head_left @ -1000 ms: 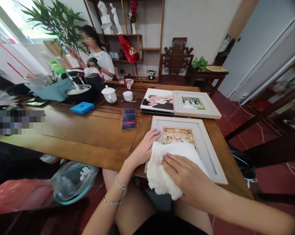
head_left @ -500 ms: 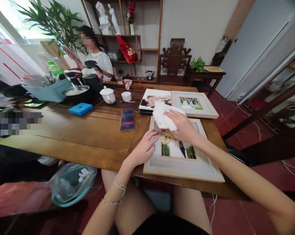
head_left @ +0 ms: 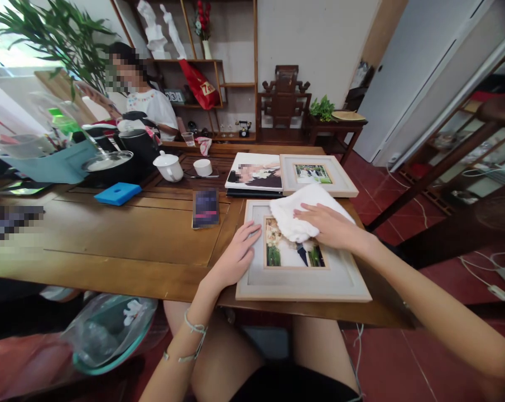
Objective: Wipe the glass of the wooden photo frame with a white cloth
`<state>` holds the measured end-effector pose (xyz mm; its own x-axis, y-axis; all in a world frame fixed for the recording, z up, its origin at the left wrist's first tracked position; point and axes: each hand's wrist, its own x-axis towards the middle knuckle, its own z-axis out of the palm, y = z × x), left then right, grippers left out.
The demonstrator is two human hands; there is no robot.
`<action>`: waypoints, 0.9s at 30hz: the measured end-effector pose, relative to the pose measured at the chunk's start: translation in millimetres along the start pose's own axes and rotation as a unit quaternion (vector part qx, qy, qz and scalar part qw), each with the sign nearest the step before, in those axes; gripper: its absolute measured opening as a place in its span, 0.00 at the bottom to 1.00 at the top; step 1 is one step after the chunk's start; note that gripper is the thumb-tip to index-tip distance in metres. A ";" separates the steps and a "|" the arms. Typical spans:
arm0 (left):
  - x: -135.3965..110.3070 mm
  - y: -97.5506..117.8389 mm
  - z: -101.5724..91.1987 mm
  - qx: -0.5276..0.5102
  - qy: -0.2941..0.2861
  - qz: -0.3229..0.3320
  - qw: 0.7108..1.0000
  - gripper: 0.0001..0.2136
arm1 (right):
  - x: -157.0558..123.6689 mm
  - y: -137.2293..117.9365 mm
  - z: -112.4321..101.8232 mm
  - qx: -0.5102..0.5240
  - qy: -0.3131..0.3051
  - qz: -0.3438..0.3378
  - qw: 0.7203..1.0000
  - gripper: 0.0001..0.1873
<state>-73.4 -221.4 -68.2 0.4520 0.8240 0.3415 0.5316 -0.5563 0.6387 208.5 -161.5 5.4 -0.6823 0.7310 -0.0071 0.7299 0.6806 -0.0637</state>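
Note:
A picture frame [head_left: 252, 279] with a light wooden edge and a photo inside lies flat at the table's front edge. My left hand [head_left: 237, 254] rests on its left side, fingers stretched out flat and nothing in them. A folded white cloth [head_left: 292, 209] covers the upper right of the frame and part of the photo. On top of that cloth is my right hand [head_left: 327, 224], holding it against the frame. Some of the fingers' grip is hidden in the folds.
Behind lie a second frame [head_left: 347, 178] and a photo album [head_left: 256, 187]. Left of them are a phone [head_left: 205, 209], a blue sponge-like block [head_left: 117, 193], a lidded white cup [head_left: 168, 167] and a small bowl [head_left: 202, 167]. Another person [head_left: 152, 106] sits across; a lined bin [head_left: 110, 357] stands below.
My right hand has moved the white cloth rightward over the frame, and the cloth now lies more spread out. My left hand stays on the frame's left side. The whole view has shifted slightly.

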 end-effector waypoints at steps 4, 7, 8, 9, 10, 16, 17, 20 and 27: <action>0.2 1.0 0.2 -0.003 0.004 0.003 1.000 0.23 | -25.3 15.1 1.1 -0.064 0.006 0.060 0.996 0.35; 0.9 2.3 -0.5 -0.004 0.002 -0.003 1.000 0.23 | -41.8 -5.4 3.4 -0.101 0.014 0.062 0.993 0.35; 1.1 2.7 -0.9 -0.003 0.000 -0.006 1.000 0.23 | -49.0 -18.4 3.3 -0.101 0.011 0.058 0.993 0.34; 1.2 3.1 -1.3 -0.001 -0.002 -0.007 1.000 0.23 | -56.9 -33.0 2.5 -0.094 0.006 0.052 0.994 0.34; 1.4 3.5 -1.6 0.001 -0.005 -0.008 1.000 0.24 | -65.3 -48.0 0.9 -0.079 -0.003 0.043 0.996 0.32; 1.2 4.3 -3.2 0.010 -0.018 -0.014 1.000 0.23 | -78.4 -84.5 -16.3 -0.001 -0.032 0.015 0.999 0.24; 1.1 4.0 -3.2 0.010 -0.019 -0.015 1.000 0.23 | -69.9 -77.0 -17.5 -0.002 -0.033 0.031 0.999 0.22; 0.7 3.0 -2.6 0.010 -0.018 -0.013 1.000 0.23 | -36.2 -41.5 -12.6 -0.026 0.003 0.080 0.996 0.20; 1.5 3.3 -0.2 0.014 -0.005 -0.017 1.000 0.23 | -13.2 -12.7 14.0 -0.090 0.070 0.052 0.992 0.30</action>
<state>-71.2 -221.9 -65.5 0.4397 0.8419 0.3127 0.5665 -0.5302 0.6309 207.7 -180.5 -7.6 -0.5995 0.7890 0.1343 0.8003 0.5895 0.1096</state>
